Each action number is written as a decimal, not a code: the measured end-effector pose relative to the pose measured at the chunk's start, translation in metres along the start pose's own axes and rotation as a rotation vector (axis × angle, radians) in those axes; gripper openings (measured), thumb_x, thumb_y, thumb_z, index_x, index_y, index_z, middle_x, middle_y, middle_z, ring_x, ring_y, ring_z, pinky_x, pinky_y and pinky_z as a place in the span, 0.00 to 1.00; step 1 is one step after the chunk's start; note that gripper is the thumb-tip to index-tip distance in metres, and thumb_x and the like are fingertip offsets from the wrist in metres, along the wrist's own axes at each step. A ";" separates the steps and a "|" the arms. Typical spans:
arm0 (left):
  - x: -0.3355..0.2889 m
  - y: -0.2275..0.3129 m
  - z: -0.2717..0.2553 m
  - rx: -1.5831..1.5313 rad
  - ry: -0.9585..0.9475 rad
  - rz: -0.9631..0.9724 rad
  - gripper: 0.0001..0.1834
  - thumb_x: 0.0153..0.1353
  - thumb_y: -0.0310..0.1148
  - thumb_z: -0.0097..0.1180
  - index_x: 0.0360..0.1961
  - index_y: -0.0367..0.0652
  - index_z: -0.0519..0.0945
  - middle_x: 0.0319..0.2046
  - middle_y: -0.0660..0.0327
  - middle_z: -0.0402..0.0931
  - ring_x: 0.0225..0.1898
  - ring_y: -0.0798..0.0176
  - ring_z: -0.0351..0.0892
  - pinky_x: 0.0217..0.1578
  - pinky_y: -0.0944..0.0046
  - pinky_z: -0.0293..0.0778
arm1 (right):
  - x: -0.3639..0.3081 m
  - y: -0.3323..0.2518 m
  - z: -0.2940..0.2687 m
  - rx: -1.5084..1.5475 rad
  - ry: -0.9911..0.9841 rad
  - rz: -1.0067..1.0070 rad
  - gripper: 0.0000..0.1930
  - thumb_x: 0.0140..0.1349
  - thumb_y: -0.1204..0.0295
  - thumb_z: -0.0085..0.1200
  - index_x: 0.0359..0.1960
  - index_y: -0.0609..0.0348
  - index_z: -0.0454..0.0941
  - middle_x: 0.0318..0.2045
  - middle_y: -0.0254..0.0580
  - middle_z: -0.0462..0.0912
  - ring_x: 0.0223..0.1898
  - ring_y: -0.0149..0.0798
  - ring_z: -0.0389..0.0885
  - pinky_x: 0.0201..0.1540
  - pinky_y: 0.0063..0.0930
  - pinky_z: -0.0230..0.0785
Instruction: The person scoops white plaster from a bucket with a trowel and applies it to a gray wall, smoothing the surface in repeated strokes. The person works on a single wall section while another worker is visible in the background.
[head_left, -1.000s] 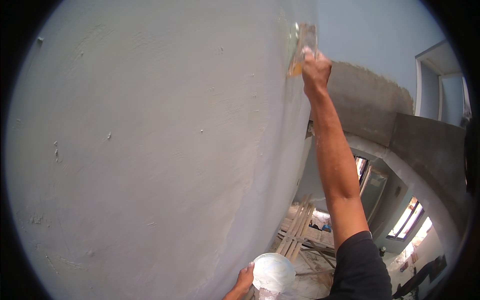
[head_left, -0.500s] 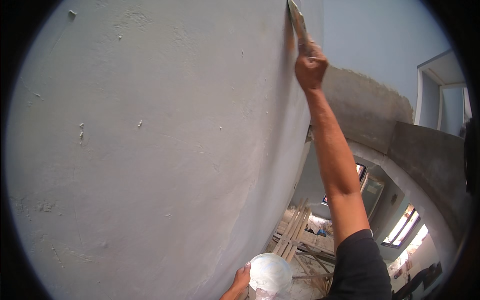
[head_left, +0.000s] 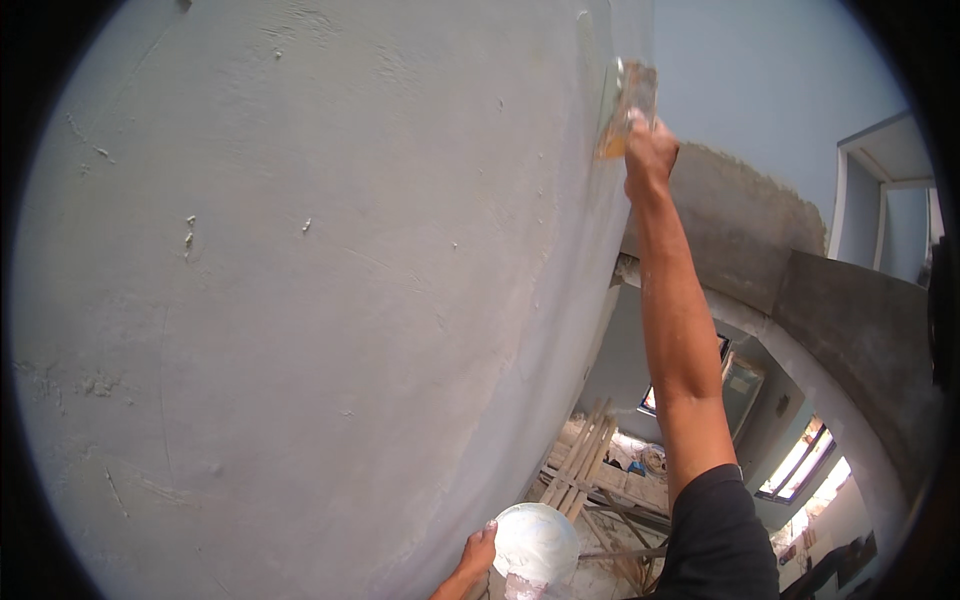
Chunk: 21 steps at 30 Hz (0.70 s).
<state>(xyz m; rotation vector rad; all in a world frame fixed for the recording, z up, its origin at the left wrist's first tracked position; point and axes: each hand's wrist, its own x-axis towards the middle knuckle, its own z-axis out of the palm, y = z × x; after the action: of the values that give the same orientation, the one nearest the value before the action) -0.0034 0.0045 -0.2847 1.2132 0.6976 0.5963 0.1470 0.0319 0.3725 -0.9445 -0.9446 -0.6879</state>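
Note:
My right hand (head_left: 652,150) is closed around a putty knife (head_left: 632,95) at the end of my raised arm. Its broad blade, smeared and slightly blurred, lies at the right edge of the grey plastered wall (head_left: 330,330). A wet-looking streak of filler (head_left: 588,40) shows beside and above the blade. Low in the picture, my left hand (head_left: 478,552) grips the rim of a round white tub (head_left: 537,540), thumb on top. Whitish paste coats the inside of the tub. A pale, smeared piece (head_left: 525,586) sits at its near edge; I cannot make out what it is.
Small lumps (head_left: 189,235) and scratches mark the wall. Beyond its edge are a light blue wall (head_left: 750,70), a bare cement band (head_left: 720,210) and a white-framed opening (head_left: 885,200). Far below stand wooden planks (head_left: 585,460) on a scaffold, with windows (head_left: 800,460) at right.
My right hand has come down a little and to the right, and the putty knife has turned to show its broad blade. A filler streak now shows above it. The tub has hardly moved.

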 end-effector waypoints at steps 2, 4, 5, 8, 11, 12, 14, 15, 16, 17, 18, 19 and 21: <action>-0.014 0.018 0.002 0.020 0.001 -0.016 0.29 0.69 0.46 0.38 0.45 0.24 0.75 0.40 0.46 0.78 0.44 0.60 0.74 0.48 0.62 0.67 | -0.009 -0.051 0.004 0.009 -0.074 -0.088 0.17 0.61 0.65 0.52 0.40 0.71 0.78 0.32 0.37 0.78 0.31 0.27 0.70 0.35 0.24 0.66; -0.012 0.024 -0.005 -0.023 -0.003 -0.028 0.29 0.69 0.46 0.38 0.46 0.24 0.75 0.41 0.47 0.78 0.44 0.61 0.74 0.48 0.63 0.67 | -0.031 -0.093 0.014 0.181 -0.133 -0.251 0.17 0.61 0.65 0.54 0.39 0.70 0.78 0.31 0.35 0.78 0.30 0.26 0.69 0.35 0.22 0.64; -0.012 0.026 -0.004 -0.048 -0.017 -0.035 0.29 0.69 0.46 0.38 0.46 0.24 0.75 0.41 0.47 0.77 0.44 0.61 0.74 0.48 0.63 0.67 | -0.040 -0.103 0.013 0.256 -0.164 -0.339 0.16 0.61 0.64 0.55 0.39 0.70 0.78 0.31 0.34 0.78 0.30 0.26 0.68 0.34 0.22 0.64; -0.017 0.041 -0.007 -0.117 0.005 0.025 0.29 0.70 0.45 0.38 0.47 0.24 0.74 0.42 0.48 0.77 0.44 0.61 0.73 0.48 0.62 0.67 | -0.051 -0.098 0.005 0.384 -0.144 -0.381 0.17 0.60 0.64 0.57 0.40 0.69 0.78 0.30 0.33 0.77 0.32 0.25 0.69 0.36 0.20 0.63; -0.017 0.040 -0.007 -0.025 0.021 -0.038 0.28 0.70 0.45 0.38 0.48 0.24 0.73 0.42 0.48 0.77 0.44 0.61 0.73 0.47 0.62 0.67 | 0.002 -0.026 -0.008 0.223 0.079 -0.162 0.14 0.60 0.66 0.53 0.39 0.66 0.80 0.28 0.36 0.81 0.31 0.29 0.74 0.38 0.26 0.69; -0.015 0.038 -0.008 -0.067 0.022 -0.027 0.28 0.70 0.44 0.38 0.48 0.24 0.73 0.42 0.49 0.77 0.44 0.62 0.73 0.47 0.62 0.68 | 0.025 0.007 -0.010 0.135 0.115 -0.045 0.14 0.59 0.67 0.53 0.40 0.66 0.80 0.31 0.39 0.81 0.34 0.32 0.77 0.40 0.28 0.69; -0.012 0.027 -0.010 -0.151 0.017 -0.008 0.28 0.70 0.44 0.38 0.47 0.23 0.74 0.41 0.50 0.78 0.43 0.63 0.74 0.46 0.64 0.69 | 0.053 0.052 -0.011 0.035 0.158 0.133 0.15 0.56 0.69 0.53 0.42 0.66 0.80 0.35 0.44 0.82 0.38 0.37 0.79 0.44 0.30 0.70; -0.005 0.021 -0.011 -0.109 0.023 -0.021 0.28 0.70 0.44 0.38 0.47 0.23 0.74 0.41 0.50 0.77 0.43 0.62 0.74 0.46 0.63 0.69 | 0.064 0.061 -0.009 0.031 0.164 0.187 0.16 0.55 0.69 0.52 0.43 0.66 0.80 0.37 0.46 0.83 0.40 0.39 0.80 0.45 0.31 0.70; 0.001 0.014 -0.014 -0.067 0.033 -0.039 0.28 0.70 0.44 0.38 0.47 0.23 0.74 0.42 0.49 0.77 0.43 0.62 0.74 0.46 0.63 0.69 | 0.071 0.067 -0.005 0.027 0.169 0.244 0.17 0.54 0.70 0.52 0.43 0.66 0.80 0.38 0.48 0.83 0.42 0.41 0.81 0.47 0.31 0.70; 0.007 0.007 -0.016 -0.024 0.041 -0.056 0.28 0.70 0.44 0.38 0.48 0.23 0.74 0.42 0.49 0.77 0.43 0.62 0.74 0.46 0.63 0.69 | 0.080 0.072 -0.001 -0.002 0.157 0.236 0.17 0.53 0.70 0.52 0.43 0.67 0.80 0.39 0.49 0.82 0.43 0.41 0.81 0.48 0.32 0.70; 0.008 0.005 -0.016 -0.050 0.046 -0.044 0.28 0.70 0.44 0.37 0.48 0.23 0.74 0.42 0.49 0.77 0.43 0.62 0.75 0.47 0.63 0.68 | 0.083 0.073 0.004 -0.032 0.144 0.231 0.18 0.52 0.70 0.51 0.44 0.67 0.80 0.40 0.50 0.82 0.45 0.42 0.81 0.49 0.32 0.70; 0.009 0.002 -0.015 -0.075 0.048 -0.032 0.28 0.71 0.44 0.37 0.48 0.23 0.73 0.42 0.49 0.77 0.43 0.62 0.75 0.47 0.63 0.68 | 0.088 0.073 0.008 -0.064 0.133 0.226 0.18 0.52 0.71 0.51 0.44 0.68 0.79 0.41 0.52 0.82 0.46 0.43 0.80 0.50 0.32 0.70; 0.012 0.000 -0.015 -0.118 0.047 -0.020 0.28 0.71 0.44 0.37 0.48 0.23 0.73 0.42 0.49 0.77 0.43 0.61 0.75 0.47 0.63 0.68 | 0.098 0.056 0.017 -0.063 0.149 0.227 0.19 0.51 0.70 0.51 0.43 0.68 0.80 0.42 0.54 0.82 0.47 0.44 0.80 0.50 0.33 0.70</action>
<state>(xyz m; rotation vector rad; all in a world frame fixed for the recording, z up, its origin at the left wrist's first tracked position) -0.0069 0.0225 -0.2898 1.0846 0.7033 0.6421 0.2300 0.0632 0.4450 -1.0238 -0.6756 -0.5889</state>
